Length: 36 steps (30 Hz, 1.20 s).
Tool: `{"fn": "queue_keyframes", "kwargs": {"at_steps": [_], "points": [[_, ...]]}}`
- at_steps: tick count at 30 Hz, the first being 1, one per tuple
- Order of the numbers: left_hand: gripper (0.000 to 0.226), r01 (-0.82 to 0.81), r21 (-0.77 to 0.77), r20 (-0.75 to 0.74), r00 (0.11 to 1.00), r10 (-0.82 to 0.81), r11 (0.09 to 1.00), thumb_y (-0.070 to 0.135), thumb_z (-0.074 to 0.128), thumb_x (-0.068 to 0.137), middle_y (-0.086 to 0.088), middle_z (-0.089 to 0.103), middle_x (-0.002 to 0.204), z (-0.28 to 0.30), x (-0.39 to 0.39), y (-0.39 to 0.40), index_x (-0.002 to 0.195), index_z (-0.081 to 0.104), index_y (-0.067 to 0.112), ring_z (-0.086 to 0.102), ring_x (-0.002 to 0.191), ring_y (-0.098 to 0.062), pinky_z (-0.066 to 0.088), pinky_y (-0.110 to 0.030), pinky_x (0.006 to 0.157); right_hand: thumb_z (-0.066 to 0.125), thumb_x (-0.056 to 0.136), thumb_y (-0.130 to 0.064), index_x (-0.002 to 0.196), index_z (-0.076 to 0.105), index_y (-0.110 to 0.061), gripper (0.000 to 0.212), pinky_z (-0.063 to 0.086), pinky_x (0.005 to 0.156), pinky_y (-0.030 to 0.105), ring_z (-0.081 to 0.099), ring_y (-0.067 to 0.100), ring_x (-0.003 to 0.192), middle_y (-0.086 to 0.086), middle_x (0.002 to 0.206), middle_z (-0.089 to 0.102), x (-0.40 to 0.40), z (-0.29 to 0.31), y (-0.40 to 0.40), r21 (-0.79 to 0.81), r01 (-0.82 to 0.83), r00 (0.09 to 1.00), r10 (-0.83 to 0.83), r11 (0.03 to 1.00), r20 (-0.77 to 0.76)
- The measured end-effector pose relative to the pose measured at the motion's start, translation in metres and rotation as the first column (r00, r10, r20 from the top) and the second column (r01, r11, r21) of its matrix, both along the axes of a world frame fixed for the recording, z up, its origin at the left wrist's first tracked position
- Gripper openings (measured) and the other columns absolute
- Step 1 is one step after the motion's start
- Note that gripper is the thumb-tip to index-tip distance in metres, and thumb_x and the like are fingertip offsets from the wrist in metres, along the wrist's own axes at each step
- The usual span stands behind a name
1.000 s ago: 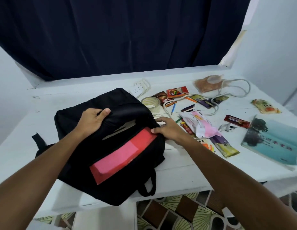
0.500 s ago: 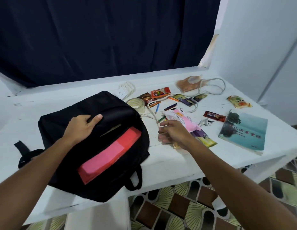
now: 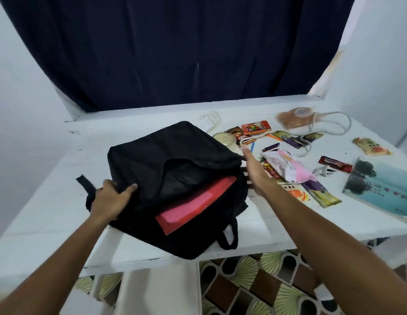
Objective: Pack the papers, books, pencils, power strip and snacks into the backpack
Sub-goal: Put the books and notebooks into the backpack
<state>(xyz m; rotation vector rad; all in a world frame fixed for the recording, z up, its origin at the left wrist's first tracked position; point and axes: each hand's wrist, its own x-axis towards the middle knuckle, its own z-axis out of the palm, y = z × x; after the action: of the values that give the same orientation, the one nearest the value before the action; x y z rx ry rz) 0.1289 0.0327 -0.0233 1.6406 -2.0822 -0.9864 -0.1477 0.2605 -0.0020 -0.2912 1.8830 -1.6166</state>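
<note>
The black backpack (image 3: 170, 160) lies open on the white table (image 3: 50, 201), with red and pink papers (image 3: 193, 203) sticking out of its mouth. My left hand (image 3: 111, 200) grips the bag's left side. My right hand (image 3: 254, 171) is stretched out flat with straight fingers beside the bag's right edge and holds nothing. Right of it lie a pink snack pack (image 3: 286, 165), several other snack packets (image 3: 320, 194), pencils (image 3: 274, 137) and a blue-green book (image 3: 384, 189). The white power strip (image 3: 208, 120) sits behind the bag.
A roll of tape (image 3: 225, 139) stands by the bag's far corner. An orange pouch with a white cord (image 3: 295, 117) lies at the back right. A dark curtain (image 3: 175, 48) hangs behind the table. Patterned floor tiles (image 3: 254, 283) show below the front edge.
My left hand slid from the top of the bag down to its left side. My right hand left the snack pile and now reaches flat along the bag's right edge.
</note>
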Motion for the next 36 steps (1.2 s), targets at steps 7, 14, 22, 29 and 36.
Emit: {"fn": "queue_keyframes", "kwargs": {"at_steps": [7, 14, 22, 29, 36], "points": [[0.052, 0.000, 0.375, -0.371, 0.916, 0.151, 0.927, 0.027, 0.079, 0.081, -0.007, 0.060, 0.116, -0.017, -0.010, 0.028, 0.116, 0.042, 0.021, 0.063, 0.098, -0.031, 0.051, -0.035, 0.057, 0.070, 0.079, -0.037, 0.113, 0.063, -0.008, 0.045, 0.051, 0.094, 0.041, 0.065, 0.028, 0.099, 0.011, 0.107, 0.067, -0.009, 0.003, -0.028, 0.137, -0.011, 0.995, -0.003, 0.990, 0.104], [0.058, -0.100, 0.288, -0.362, 0.910, 0.204, 0.952, 0.011, 0.082, 0.076, -0.013, 0.062, 0.112, -0.018, -0.005, -0.016, 0.123, 0.048, 0.016, 0.064, 0.099, -0.031, 0.050, -0.035, 0.060, 0.071, 0.080, -0.003, 0.102, 0.067, -0.002, 0.022, 0.056, 0.082, 0.038, 0.068, 0.028, 0.090, 0.014, 0.098, 0.070, 0.008, -0.021, -0.040, 0.137, -0.010, 0.999, 0.002, 0.990, 0.053], [0.056, -0.118, 0.139, -0.285, 0.946, 0.154, 0.983, 0.015, 0.078, 0.081, -0.011, 0.063, 0.115, -0.002, -0.017, -0.058, 0.132, 0.056, 0.014, 0.059, 0.099, -0.027, 0.051, -0.038, 0.066, 0.074, 0.077, -0.012, 0.094, 0.071, -0.010, 0.017, 0.054, 0.091, 0.043, 0.067, 0.028, 0.092, 0.009, 0.094, 0.072, 0.022, -0.046, -0.079, 0.130, 0.069, 0.997, -0.063, 0.989, -0.051], [0.054, -0.061, -0.047, -0.178, 0.983, 0.052, 0.997, 0.017, 0.078, 0.081, -0.017, 0.068, 0.116, -0.016, -0.024, -0.061, 0.132, 0.059, 0.013, 0.063, 0.108, -0.033, 0.048, -0.036, 0.088, 0.075, 0.078, -0.020, 0.105, 0.070, -0.010, 0.029, 0.052, 0.093, 0.042, 0.066, 0.027, 0.097, 0.009, 0.102, 0.071, 0.018, -0.044, -0.078, 0.157, 0.052, 0.994, -0.037, 0.986, -0.099], [0.066, 0.137, -0.274, 0.140, 0.985, -0.101, 0.952, 0.039, 0.075, 0.078, -0.025, 0.048, 0.135, 0.019, -0.053, -0.045, 0.136, 0.050, 0.018, 0.043, 0.125, -0.046, 0.038, -0.053, 0.105, 0.067, 0.088, -0.026, 0.088, 0.066, -0.005, 0.021, 0.051, 0.061, 0.031, 0.060, 0.024, 0.072, 0.009, 0.082, 0.063, 0.010, -0.007, -0.028, 0.134, -0.019, 0.995, 0.031, 0.991, -0.093]]}}
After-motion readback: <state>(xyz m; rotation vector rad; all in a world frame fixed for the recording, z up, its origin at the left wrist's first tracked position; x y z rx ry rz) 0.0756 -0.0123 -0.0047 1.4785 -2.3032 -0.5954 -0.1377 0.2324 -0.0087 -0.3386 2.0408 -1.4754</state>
